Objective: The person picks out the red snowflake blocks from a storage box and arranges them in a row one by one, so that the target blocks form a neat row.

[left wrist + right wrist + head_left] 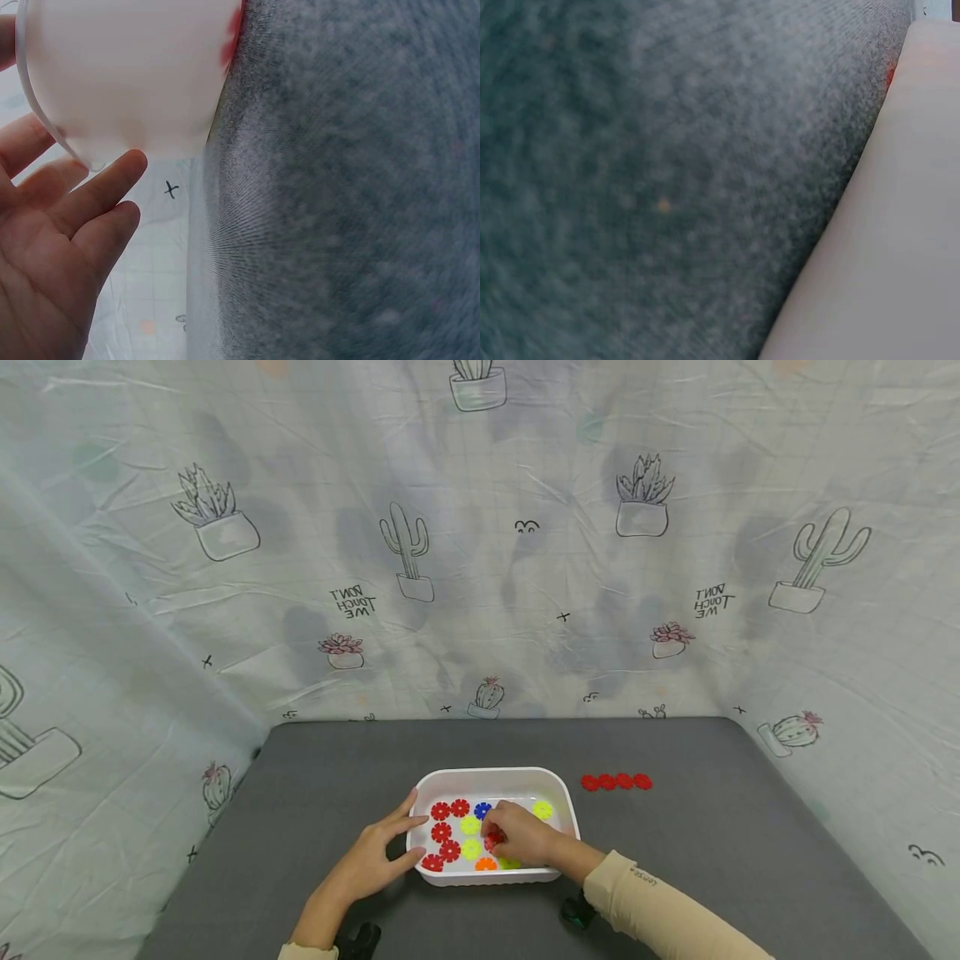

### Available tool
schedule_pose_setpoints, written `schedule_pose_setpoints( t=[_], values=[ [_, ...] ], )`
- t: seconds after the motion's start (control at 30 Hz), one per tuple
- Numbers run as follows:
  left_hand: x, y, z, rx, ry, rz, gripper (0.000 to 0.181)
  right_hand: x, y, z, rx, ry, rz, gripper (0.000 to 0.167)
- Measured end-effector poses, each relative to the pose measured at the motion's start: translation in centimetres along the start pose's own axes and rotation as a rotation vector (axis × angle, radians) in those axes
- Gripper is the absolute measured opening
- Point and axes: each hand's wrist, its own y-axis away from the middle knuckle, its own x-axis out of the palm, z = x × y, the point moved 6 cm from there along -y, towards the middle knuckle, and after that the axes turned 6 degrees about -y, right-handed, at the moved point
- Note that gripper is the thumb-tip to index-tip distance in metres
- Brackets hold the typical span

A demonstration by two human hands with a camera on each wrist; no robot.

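A white plastic tray point(491, 877) holds red, yellow, blue and orange flower-shaped notched discs. My left hand point(369, 858) rests on the tray's left end, fingers spread and fairly straight. Its thumb and some fingers touch the rim in the head view; the left wrist view shows other fingers point(112, 184) by the outer wall. Inside the tray, my right hand point(525, 835) has curled fingers and pinches a red disc point(491, 842), partly hidden by them. Near it are a blue disc point(482, 811), a yellow disc point(471, 848) and an orange disc point(486, 864). The right wrist view hides the right hand.
To the right of the tray, a row of several red discs point(616, 782) lies joined on the grey table point(337, 760). Red discs point(441, 832) cluster at the tray's left end. A cactus-printed curtain point(510, 568) hangs behind and at both sides.
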Motion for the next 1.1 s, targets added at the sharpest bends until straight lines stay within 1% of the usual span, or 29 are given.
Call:
schedule_pose_setpoints(
  t=[0.2, 0.43, 0.57, 0.7, 0.83, 0.9, 1.1],
  values=[
    [0.0, 0.0, 0.0, 0.001, -0.006, -0.003, 0.047, -0.2, 0.2, 0.1, 0.012, -0.022, -0.011, 0.018],
    [0.0, 0.0, 0.0, -0.006, 0.002, 0.004, 0.047, -0.6, 0.3, -0.1, 0.039, -0.059, -0.061, 0.022],
    [0.0, 0.0, 0.0, 0.0, 0.006, 0.004, 0.048, -0.9, 0.2, -0.4, 0.046, -0.121, -0.097, 0.024],
    [0.0, 0.0, 0.0, 0.011, 0.01, 0.002, 0.048, -1.4, 0.1, -0.5, 0.058, -0.21, -0.129, 0.028],
    [0.0, 0.0, -0.1, 0.017, 0.009, 0.002, 0.047, -2.0, 0.2, -0.6, 0.045, -0.293, -0.167, 0.03],
    [0.0, 0.0, -0.1, 0.015, 0.008, 0.002, 0.047, -2.4, 0.3, -0.6, 0.026, -0.329, -0.189, 0.031],
    [-0.1, 0.0, 0.0, 0.008, 0.008, 0.001, 0.048, -3.3, 0.8, -0.9, 0.011, -0.411, -0.238, 0.033]
  ],
)
